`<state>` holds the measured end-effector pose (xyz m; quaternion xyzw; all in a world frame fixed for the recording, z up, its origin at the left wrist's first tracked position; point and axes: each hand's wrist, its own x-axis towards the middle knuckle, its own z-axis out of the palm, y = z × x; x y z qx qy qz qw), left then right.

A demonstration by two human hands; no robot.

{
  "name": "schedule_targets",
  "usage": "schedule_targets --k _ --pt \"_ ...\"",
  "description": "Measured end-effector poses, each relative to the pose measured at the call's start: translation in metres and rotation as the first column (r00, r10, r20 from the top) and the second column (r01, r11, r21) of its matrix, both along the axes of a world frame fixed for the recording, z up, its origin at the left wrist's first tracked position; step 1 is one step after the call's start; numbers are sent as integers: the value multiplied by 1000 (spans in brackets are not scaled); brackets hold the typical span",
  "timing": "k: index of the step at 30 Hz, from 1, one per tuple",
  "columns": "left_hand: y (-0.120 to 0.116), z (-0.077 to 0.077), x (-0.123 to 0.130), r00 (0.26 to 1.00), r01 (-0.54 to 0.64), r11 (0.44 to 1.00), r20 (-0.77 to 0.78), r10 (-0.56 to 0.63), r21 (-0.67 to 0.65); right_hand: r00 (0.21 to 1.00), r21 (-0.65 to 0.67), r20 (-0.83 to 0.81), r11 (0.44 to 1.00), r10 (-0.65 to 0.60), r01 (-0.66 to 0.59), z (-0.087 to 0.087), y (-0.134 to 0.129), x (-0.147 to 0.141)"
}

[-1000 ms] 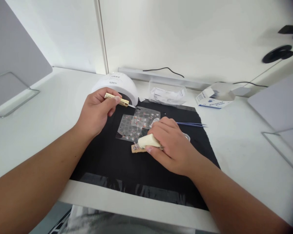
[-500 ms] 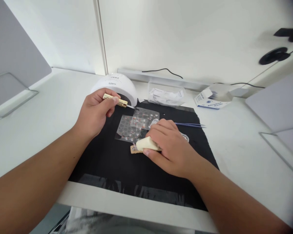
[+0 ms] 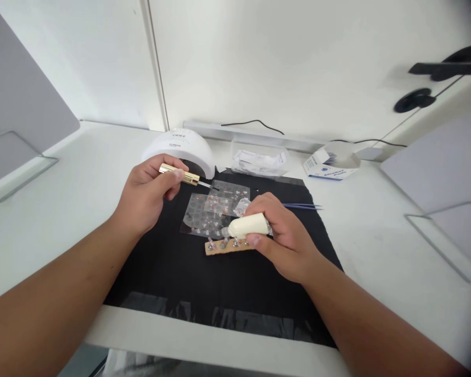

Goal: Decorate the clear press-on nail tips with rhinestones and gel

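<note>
A gold-capped brush is pinched in my left hand, its dark tip pointing right over the clear sticker sheets. My right hand grips a cream bottle tilted on its side, neck toward the left. Just below the bottle, a wooden strip bearing several small nail tips on stands lies on the black mat; its right end is hidden by my right hand.
Behind my left hand stands a white domed lamp. Farther back are a clear plastic box and a white carton. Blue tweezers lie right of the sheets. Grey panels stand at both sides.
My right hand has lifted the cream bottle off the wooden strip, uncovering several nail tips. The view has shifted slightly; my left hand still holds the brush.
</note>
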<state>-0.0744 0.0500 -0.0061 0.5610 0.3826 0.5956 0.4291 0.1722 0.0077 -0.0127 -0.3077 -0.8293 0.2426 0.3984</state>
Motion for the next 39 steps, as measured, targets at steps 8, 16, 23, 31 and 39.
schedule_targets --k 8,16,23,31,39 --pt "-12 1 -4 994 107 993 -22 -106 44 963 -377 -248 926 -106 5 -13 2 7" --pt "-25 4 -3 983 181 978 -33 -179 99 925 -456 -356 888 -129 -52 -14 3 8" --pt "-29 5 0 982 188 979 -37 -186 76 944 -417 -310 908 -110 -31 -15 2 11" --pt "-31 5 0 976 213 971 -72 -206 106 959 -442 -257 897 -120 -6 -16 -1 12" --pt "-31 3 8 905 258 950 -389 -174 176 992 -177 -37 978 -118 110 -2 0 5"
